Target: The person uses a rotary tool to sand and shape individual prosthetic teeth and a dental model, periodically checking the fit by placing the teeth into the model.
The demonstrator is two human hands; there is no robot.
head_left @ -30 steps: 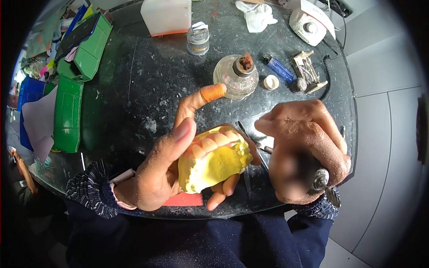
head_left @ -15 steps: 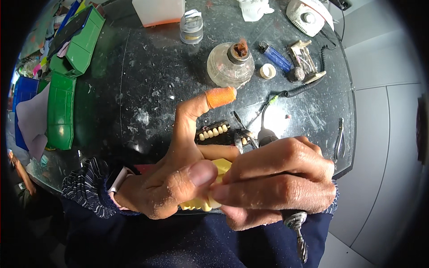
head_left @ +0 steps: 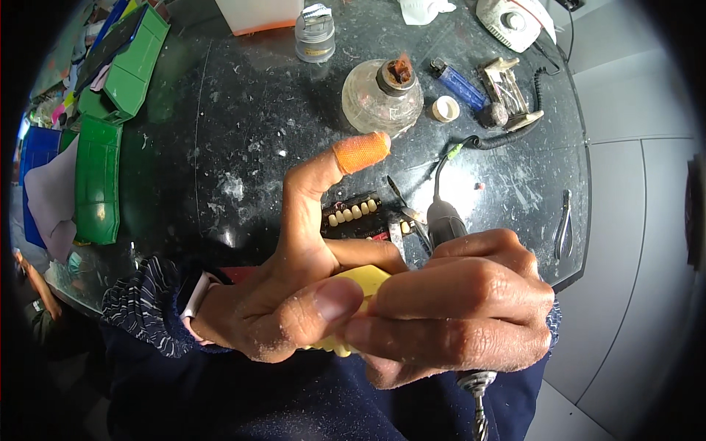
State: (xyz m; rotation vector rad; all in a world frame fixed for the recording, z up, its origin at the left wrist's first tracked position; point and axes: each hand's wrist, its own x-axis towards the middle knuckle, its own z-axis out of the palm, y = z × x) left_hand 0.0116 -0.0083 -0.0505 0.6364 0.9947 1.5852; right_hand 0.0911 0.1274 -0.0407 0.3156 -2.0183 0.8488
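Between my two hands is a yellow plaster dental model (head_left: 365, 277), mostly covered by fingers. My left hand (head_left: 283, 298) is closed on it with the thumb over the near side, while the index finger, wrapped in orange bandage (head_left: 362, 153), sticks up free. My right hand (head_left: 471, 305) holds a dark rotary handpiece (head_left: 446, 222), whose metal bur (head_left: 480, 420) points down toward my lap, away from the model. The right fingertips press on the model beside the left thumb; whether a small piece is pinched there is hidden. White dust covers the fingers.
Past my hands lie a strip of false teeth (head_left: 353, 213) and a thin metal tool (head_left: 397, 189). Further off stand a glass spirit lamp (head_left: 382, 101), a white cap (head_left: 445, 109) and a blue lighter (head_left: 462, 88). Pliers (head_left: 564, 226) lie right; green bins (head_left: 97, 191) left.
My right hand has shifted slightly, baring more of the handpiece, and the bur sits lower and further left. The model has turned a little, showing less of its toothed edge. The view has shifted slightly.
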